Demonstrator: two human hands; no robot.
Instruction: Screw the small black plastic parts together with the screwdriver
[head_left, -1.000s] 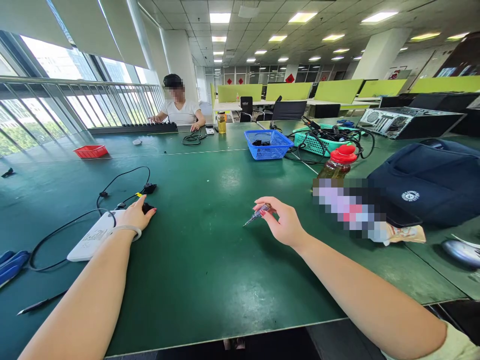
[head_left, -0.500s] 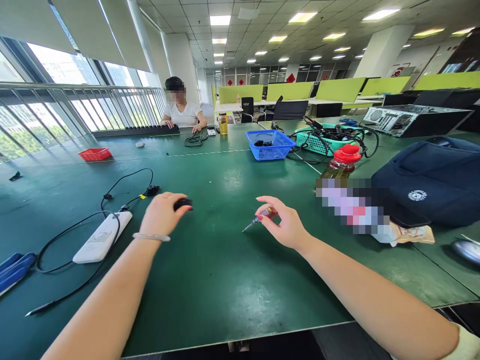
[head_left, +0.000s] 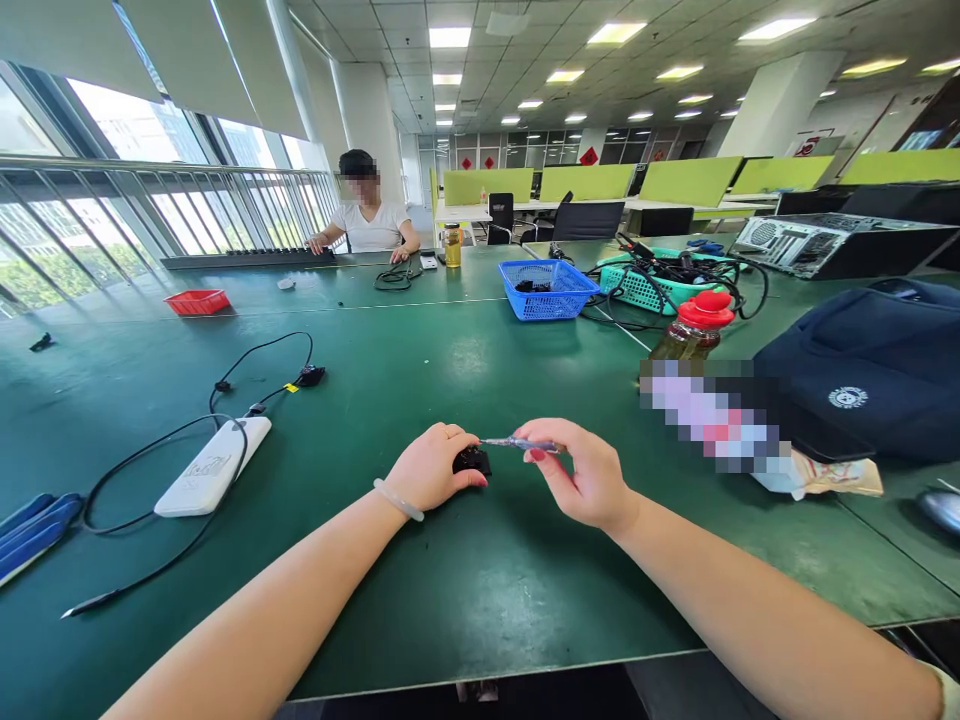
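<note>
Near the middle of the green table, my left hand (head_left: 429, 466) is closed around a small black part (head_left: 472, 460), whose exact kind I cannot make out. The fingers cover its left side, and it sits on or just over the tabletop. Opposite it, my right hand (head_left: 581, 470) pinches a slim screwdriver (head_left: 517, 443) with a translucent handle. Its shaft points left and lies almost level. The tip reaches the fingertips of my left hand, just above the black part; whether it touches cannot be seen.
A white power bank (head_left: 214, 468) with black cables lies left, near blue gloves (head_left: 34, 535). Farther back are a red tray (head_left: 197, 302), a blue basket (head_left: 547, 305) and a green basket (head_left: 637, 288) of cables. A red-lidded bottle (head_left: 694, 325) and dark bag (head_left: 885, 370) stand right. A person (head_left: 371, 222) sits opposite.
My left hand has moved right and down with the black part, to the table's middle. My right hand has turned the screwdriver nearly level, its tip now at my left fingers.
</note>
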